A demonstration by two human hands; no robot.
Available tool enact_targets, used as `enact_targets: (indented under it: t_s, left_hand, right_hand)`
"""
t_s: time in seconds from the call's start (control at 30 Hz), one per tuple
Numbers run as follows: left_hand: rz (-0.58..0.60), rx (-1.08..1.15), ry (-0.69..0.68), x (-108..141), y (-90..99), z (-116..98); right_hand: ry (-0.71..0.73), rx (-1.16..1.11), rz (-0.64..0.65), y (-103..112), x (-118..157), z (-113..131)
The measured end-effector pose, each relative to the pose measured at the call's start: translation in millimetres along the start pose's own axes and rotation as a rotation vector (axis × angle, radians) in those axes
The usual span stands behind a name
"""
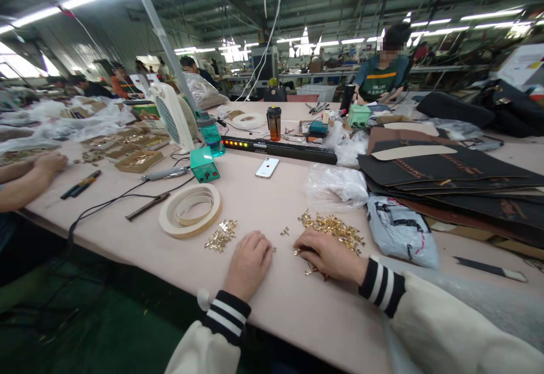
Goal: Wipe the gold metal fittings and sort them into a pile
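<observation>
Well, gold pieces (334,226): heaped at 1 o'clock of your right hand (326,253); smaller heap (221,235) at 10 o'clock of your left hand (250,260).
Handling: probably light, stiff, metal-smooth and slippery; plating may scratch.
Hold: pinch one piece across its middle with thumb and forefinger pads.
Right fingers: bent together by a small piece; you can't tell whether they're clamped on it.
Left fingers: close together, palm down; any grip is hidden.
Loose pieces (284,231): 2 o'clock of your left hand.
</observation>
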State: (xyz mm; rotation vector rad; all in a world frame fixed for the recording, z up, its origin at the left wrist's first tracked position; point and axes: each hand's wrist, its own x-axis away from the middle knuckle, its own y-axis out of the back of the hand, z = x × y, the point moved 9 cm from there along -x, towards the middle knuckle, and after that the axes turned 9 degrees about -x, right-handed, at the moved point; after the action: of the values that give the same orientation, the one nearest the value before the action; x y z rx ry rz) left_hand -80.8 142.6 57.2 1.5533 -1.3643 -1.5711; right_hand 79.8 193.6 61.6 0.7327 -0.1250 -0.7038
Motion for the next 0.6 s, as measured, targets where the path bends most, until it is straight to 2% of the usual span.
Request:
enact_targets:
  t_s: [0.17, 0.33, 0.43, 0.53, 0.6]
  left_hand:
    - [-0.022, -0.168, -0.048, -15, 7.6, 52]
    - [-0.073, -0.321, -0.022, -28, 11.5, 83]
    - [-0.105, -0.448, 0.057, -33, 14.0, 100]
    - [-0.131, -0.492, 0.167, -35, 16.1, 104]
    - [-0.119, -0.396, 0.143, -36, 10.9, 88]
  right_hand:
    - [-0.015, -0.022, -0.005, 4, 0, -2]
    - [-0.043, -0.027, -0.015, 3, -2, -7]
    - [-0.047, -0.030, -0.029, 3, -3, -8]
    - [-0.049, -0.024, -0.037, 3, -2, -8]
    - [-0.046, -0.020, -0.040, 3, -3, -8]
